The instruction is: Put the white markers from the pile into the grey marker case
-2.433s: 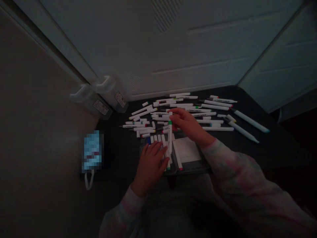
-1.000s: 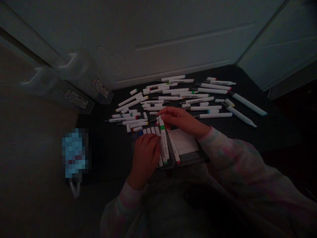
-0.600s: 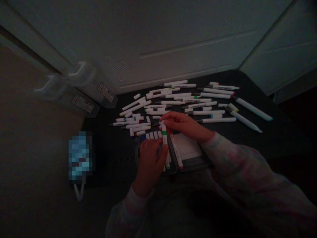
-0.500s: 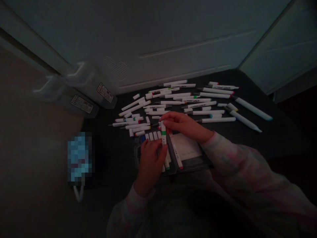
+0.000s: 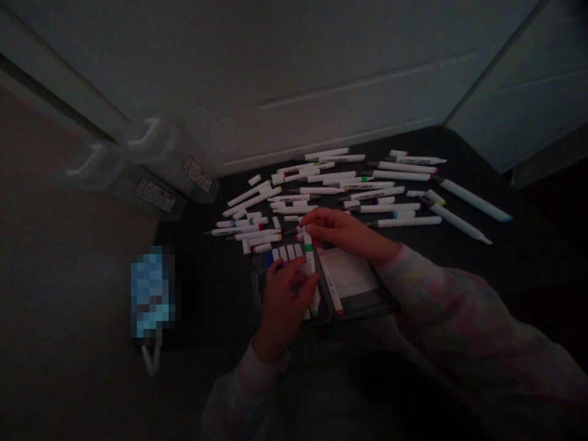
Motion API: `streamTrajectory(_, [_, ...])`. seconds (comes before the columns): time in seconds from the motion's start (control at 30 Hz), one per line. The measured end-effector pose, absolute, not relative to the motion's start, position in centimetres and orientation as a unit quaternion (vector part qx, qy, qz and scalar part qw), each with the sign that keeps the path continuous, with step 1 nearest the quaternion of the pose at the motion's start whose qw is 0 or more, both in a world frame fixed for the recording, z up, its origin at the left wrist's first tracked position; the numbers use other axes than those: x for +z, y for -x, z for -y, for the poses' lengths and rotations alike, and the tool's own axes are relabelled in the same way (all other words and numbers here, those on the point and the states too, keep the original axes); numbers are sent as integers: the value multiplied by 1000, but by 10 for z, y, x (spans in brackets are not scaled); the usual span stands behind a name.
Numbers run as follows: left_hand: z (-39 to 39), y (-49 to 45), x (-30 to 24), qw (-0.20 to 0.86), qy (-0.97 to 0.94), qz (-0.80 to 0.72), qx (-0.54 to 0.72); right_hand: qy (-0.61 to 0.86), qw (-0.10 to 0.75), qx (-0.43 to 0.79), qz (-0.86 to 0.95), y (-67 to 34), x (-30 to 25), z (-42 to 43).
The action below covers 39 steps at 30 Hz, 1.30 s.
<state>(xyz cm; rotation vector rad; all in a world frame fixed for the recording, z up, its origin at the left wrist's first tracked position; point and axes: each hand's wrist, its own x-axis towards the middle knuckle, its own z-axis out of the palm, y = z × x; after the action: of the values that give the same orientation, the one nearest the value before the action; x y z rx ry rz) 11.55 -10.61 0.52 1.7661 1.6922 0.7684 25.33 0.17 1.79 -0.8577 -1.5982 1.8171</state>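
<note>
Lower now, the green-banded marker [image 5: 310, 263] meets the row [image 5: 287, 252] in the case [image 5: 367, 304] at the mat's [image 5: 505, 257] near edge. I see the right hand [image 5: 346, 233] pinching its top and the left hand [image 5: 282, 300] spread on the row (dim light). Most loose markers [image 5: 395, 208] remain outside.

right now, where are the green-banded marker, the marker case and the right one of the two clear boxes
green-banded marker [image 5: 309, 260], head view, white barrel just below the green band
marker case [image 5: 364, 304], head view, bare near-right rim
right clear box [image 5: 177, 160], head view, middle of its clear side
</note>
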Motion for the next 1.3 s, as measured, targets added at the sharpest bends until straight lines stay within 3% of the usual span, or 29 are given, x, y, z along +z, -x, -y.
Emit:
streamTrajectory(0.33, [108,-119,5,264,-689,-621,264,318,242,691,602,-252,9,-2])
streamTrajectory(0.97, [107,-120,1,179,-727,-620,234,379,222,486,755,-253,6,1])
streamTrajectory(1.3, [108,-121,2,158,-752,-610,192,372,226,492,754,-254,6,2])
